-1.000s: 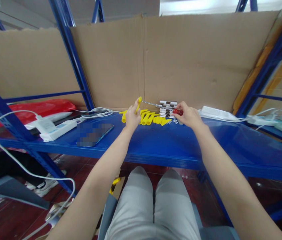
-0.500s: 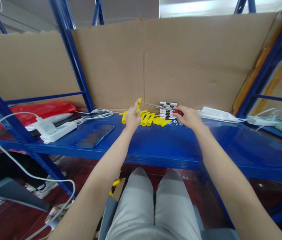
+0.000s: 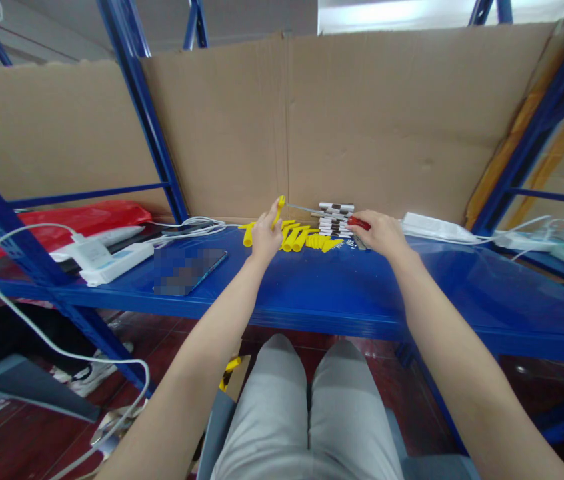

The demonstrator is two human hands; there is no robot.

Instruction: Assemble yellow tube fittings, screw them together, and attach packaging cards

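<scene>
The left hand (image 3: 266,235) is closing its fingers around a yellow piece (image 3: 281,201), which is standing upright above the blue shelf (image 3: 332,287); the fingers are hiding its lower part. The right hand (image 3: 381,231) is curling shut around the red handle of a screwdriver (image 3: 359,223), and the palm is covering the handle's end. The thin shaft is pointing left toward the top of the yellow piece; whether its tip is touching or entering the piece is too small to tell.

Below the shaft, yellow tubes (image 3: 298,239) are lying in a row, some disappearing behind the left hand. Smaller yellow parts (image 3: 318,241) are lying just right of them, and white-and-brown cylinders (image 3: 337,228) are sitting behind in a stack that the shaft is partly crossing. A greyish object (image 3: 359,243) is showing under the right fingers, too blurred to name. Further left, a phone (image 3: 189,272) is lying flat, its screen pixelated. At lower left, another person's shoe (image 3: 89,375) is showing, the body cut off by the frame.
</scene>
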